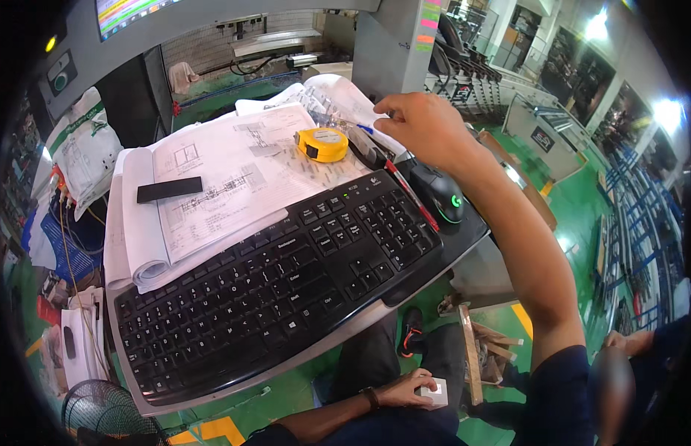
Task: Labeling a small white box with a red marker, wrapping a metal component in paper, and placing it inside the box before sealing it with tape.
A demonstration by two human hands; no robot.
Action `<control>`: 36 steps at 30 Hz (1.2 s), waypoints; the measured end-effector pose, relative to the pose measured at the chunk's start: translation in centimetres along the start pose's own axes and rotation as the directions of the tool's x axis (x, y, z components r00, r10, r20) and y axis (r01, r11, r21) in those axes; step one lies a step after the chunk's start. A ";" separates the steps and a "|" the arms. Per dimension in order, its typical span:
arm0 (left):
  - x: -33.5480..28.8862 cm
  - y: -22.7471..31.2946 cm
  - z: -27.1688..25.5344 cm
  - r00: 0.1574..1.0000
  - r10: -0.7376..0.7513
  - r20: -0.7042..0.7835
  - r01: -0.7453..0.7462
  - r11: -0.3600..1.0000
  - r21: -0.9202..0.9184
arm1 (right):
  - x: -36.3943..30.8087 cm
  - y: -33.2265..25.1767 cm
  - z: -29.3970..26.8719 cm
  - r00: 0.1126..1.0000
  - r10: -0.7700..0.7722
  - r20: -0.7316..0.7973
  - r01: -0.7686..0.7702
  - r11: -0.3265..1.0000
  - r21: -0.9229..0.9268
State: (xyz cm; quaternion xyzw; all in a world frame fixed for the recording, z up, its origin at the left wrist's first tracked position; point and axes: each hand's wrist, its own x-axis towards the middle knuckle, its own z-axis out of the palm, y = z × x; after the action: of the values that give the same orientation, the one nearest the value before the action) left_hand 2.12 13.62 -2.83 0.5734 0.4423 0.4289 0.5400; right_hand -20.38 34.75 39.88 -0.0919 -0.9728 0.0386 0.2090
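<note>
Head view | left hand [405, 392]: gripping pale block [438, 395] | right hand [422, 128]: curled near black mouse [436, 192], cannot tell if gripping

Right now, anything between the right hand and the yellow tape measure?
Yes: a dark elongated object beside the tape measure, on the side toward the right hand, and a small blue item near it. Height clearance can't be judged.

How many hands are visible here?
3: the right hand near the mouse; the left hand, low, holding a pale block; a co-worker's hand at far right. More may be hidden.
</note>
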 end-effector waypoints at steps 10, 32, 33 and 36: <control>0.0 -0.4 -0.2 0.998 0.056 0.000 -0.056 0.998 0.032 | 3.3 -1.2 1.1 0.998 -0.045 0.037 0.048 0.996 -0.075; 0.8 -1.0 -1.5 0.975 0.025 -0.222 -0.008 0.997 0.074 | -4.2 23.1 -12.2 0.973 0.197 -0.119 -0.201 0.979 -0.027; 1.3 -1.4 -1.5 0.968 -0.008 -0.252 0.007 1.000 -0.006 | -7.1 25.1 -12.6 0.934 0.281 -0.219 -0.300 0.952 -0.056; 3.8 -0.8 -0.7 0.962 -0.013 -0.271 -0.015 0.995 -0.101 | -14.1 32.2 -13.4 0.844 0.499 -0.195 -0.505 0.863 0.024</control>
State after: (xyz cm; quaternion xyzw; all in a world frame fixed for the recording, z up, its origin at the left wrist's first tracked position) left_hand 2.33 17.50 -3.53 0.4809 0.4893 0.5257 0.5029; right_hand 3.06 64.08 42.73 -0.3492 -0.8902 0.0689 0.2844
